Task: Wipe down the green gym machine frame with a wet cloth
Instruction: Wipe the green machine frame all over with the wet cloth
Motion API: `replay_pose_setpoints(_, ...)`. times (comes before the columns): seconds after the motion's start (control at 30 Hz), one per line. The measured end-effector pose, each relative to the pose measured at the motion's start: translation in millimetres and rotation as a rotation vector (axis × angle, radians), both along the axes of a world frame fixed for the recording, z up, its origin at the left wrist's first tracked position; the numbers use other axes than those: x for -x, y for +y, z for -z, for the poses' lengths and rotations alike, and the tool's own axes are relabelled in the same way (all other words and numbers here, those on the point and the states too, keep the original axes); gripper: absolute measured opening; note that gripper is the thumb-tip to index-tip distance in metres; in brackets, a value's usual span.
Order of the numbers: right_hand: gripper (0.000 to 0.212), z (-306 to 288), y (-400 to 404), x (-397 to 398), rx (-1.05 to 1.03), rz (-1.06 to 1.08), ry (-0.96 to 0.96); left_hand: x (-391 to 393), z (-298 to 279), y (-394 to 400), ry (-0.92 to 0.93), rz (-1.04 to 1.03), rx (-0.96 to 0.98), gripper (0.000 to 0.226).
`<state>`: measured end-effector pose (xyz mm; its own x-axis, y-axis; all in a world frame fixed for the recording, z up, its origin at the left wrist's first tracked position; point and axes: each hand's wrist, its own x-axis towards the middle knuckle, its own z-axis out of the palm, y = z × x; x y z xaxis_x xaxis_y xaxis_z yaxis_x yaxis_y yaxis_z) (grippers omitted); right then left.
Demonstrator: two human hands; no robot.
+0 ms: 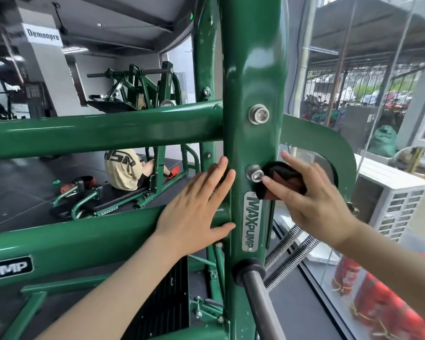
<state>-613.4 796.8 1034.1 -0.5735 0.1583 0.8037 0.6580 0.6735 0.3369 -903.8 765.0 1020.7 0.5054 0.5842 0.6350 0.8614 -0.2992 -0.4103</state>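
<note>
Your left fingers lie straight and a little apart, flat against the left side of the green upright post, with the thumb pressed near the joint where the lower crossbar meets it. That left hand holds nothing; it only steadies you against the frame. Keep it there as a brace, but off the paint you have yet to wipe.

Moving right, the MAXPUMP badge sits on the post's face below the lower bolt; the upper bolt is higher on the same face. Just right of the lower bolt, your right hand presses the dark cloth, bunched into a wad, against the post's right edge. The right fingers look to be curled around the wad, with the forefinger reaching toward the bolt head.

To do this step well, I would open the cloth out flatter so more of it meets the tube, then wrap it around the curve and draw it in long strokes down the post. Work around each bolt washer with a fingertip through the cloth, since grime likely collects in those rims. Go gently over the badge edges. The curved bracket behind your right hand and the upper crossbar probably need the same passes.
</note>
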Motion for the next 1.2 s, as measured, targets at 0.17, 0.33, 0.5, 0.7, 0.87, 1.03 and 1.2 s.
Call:
replay_pose_setpoints(0.17,0.069,38,-10,4,0.068,0.045,-0.069,0,1,0,-0.013,0.021,0.003,0.113)
replay_pose_setpoints(0.33,0.048,-1,-4,12,-0.111,0.116,0.172,0,1,1,-0.023,0.051,0.037,0.114)
replay_pose_setpoints(0.5,0.045,42,-13,32,0.005,0.129,0.232,0,0,0,-0.029,0.057,0.048,0.113)
replay_pose_setpoints(0.7,0.035,18,-13,27,-0.004,0.024,0.324,-1,-1,0,-0.015,0.048,0.029,0.113)
replay_pose_setpoints(0.87,0.078,15,-13,42,0.28,-0.094,0.623,0,0,0,-0.012,0.043,0.016,0.112)
replay_pose_setpoints(1.03,0.068,14,-7,38,0.497,-0.041,0.779,0,0,0,-0.003,0.062,0.034,0.112)
replay_pose_setpoints(1.2,0.047,25,-14,44,0.253,-0.101,0.693,0,1,1,-0.008,0.065,0.031,0.111)
